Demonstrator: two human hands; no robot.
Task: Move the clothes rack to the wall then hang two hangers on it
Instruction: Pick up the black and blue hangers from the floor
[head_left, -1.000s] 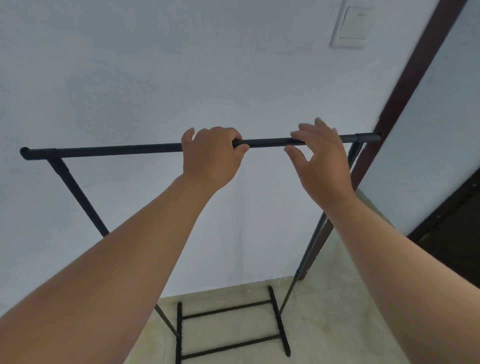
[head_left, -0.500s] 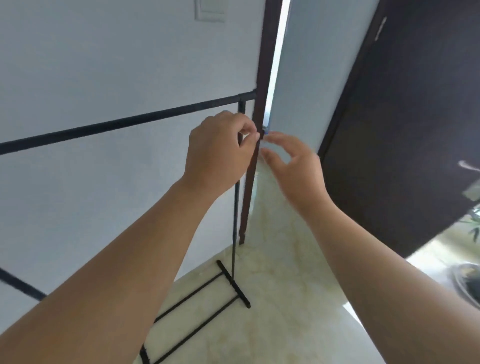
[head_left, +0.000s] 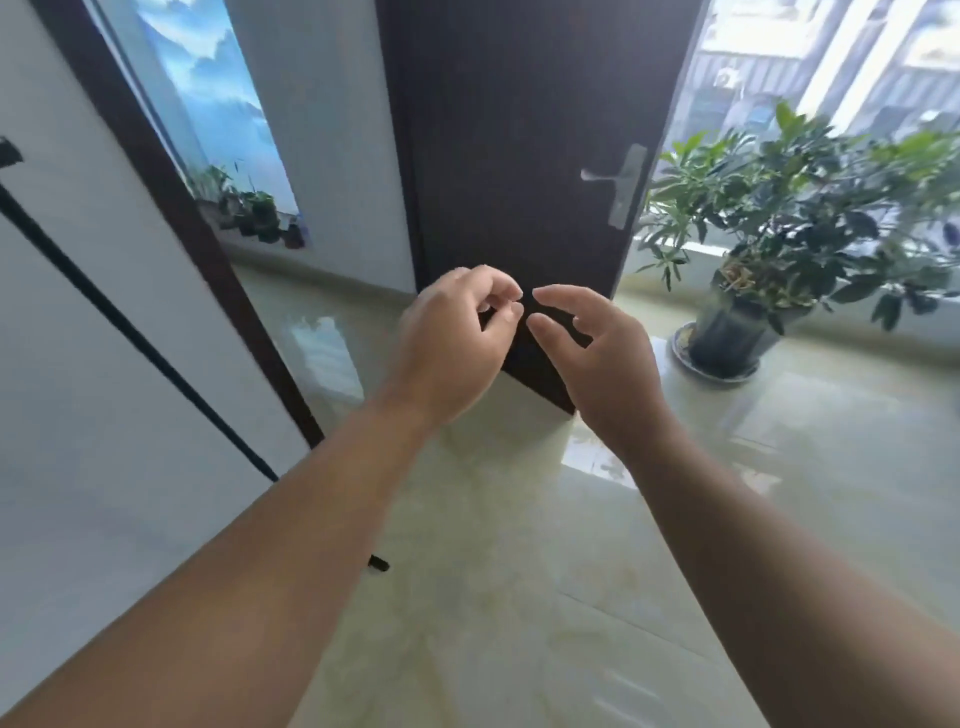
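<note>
The black clothes rack (head_left: 130, 332) stands against the white wall at the far left; only one slanted upright, the tip of its top bar and a foot end near the floor show. My left hand (head_left: 452, 338) hovers at mid-frame with fingers curled loosely and nothing in it. Beside it, my right hand (head_left: 592, 353) has its fingers spread and is empty. Both hands are well right of the rack and apart from it. No hangers are in view.
A dark open door (head_left: 519, 156) with a silver handle (head_left: 618, 182) is straight ahead. A large potted plant (head_left: 769, 249) stands on the glossy tiled floor at right by a window. A dark door frame (head_left: 171, 208) runs along the wall at left.
Both hands have let go of the rack's top bar and drawn away. My view has swung right, so the rack slid to the left edge and the door and plant came into sight.
</note>
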